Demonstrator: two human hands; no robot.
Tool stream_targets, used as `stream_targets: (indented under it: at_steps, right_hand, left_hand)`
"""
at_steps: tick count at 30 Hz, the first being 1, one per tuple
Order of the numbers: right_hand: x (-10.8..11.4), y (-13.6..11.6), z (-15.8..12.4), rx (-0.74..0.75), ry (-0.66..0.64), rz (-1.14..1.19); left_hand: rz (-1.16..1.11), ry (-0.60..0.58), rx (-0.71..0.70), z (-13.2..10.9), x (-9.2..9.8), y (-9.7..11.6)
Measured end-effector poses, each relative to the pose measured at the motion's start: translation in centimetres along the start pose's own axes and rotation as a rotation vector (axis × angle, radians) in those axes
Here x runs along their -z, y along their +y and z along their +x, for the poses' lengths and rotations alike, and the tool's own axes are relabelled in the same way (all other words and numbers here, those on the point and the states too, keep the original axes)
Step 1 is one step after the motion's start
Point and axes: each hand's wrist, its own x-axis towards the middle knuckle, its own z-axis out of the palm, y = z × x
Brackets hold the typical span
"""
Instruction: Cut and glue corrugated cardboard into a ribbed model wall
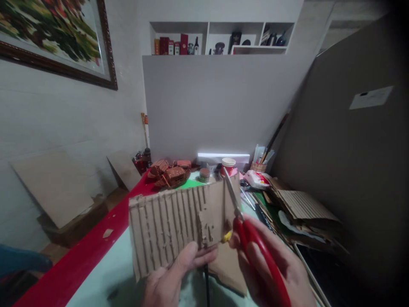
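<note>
My left hand (179, 270) pinches the lower edge of a piece of corrugated cardboard (169, 226), thumb in front and fingers behind. Dark ridges run up and down its face, and torn paper shows toward its right part. In my right hand (271, 264) is a pair of scissors (252, 238) with red handles, gripped by the fingers. The blades point up and lie over the right end of the cardboard; whether they touch it I cannot tell. Below, another brown cardboard piece (230, 268) lies on the table.
Brown model boats (172, 175) sit at the table's back left. A red tub with a white lid (228, 163) stands behind the cardboard. Stacked corrugated sheets (306, 207) lie on the right. A red cloth strip (79, 256) edges the left side, and a grey panel (207, 106) rises behind.
</note>
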Motion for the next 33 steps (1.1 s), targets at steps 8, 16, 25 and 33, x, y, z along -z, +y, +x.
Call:
stream_targets:
  at_steps: [8,16,25,33]
  right_hand:
    - [5.7,2.8,3.7,0.332,0.082,-1.200]
    - [8.3,5.4,4.7,0.066,-0.080,-1.564]
    - [6.9,2.6,4.4,0.194,0.061,-1.425]
    - [-3.4,-1.0,0.8,0.636,-0.085,-0.759]
  left_hand:
    - [-0.140,-0.045,-0.090,0.7,-0.4,1.4]
    - [-0.344,-0.030,-0.086,1.6,-0.3,1.9]
    - [-0.317,-0.026,-0.043,1.2,-0.4,2.7]
    - [-0.311,-0.026,-0.045,0.5,-0.7,2.0]
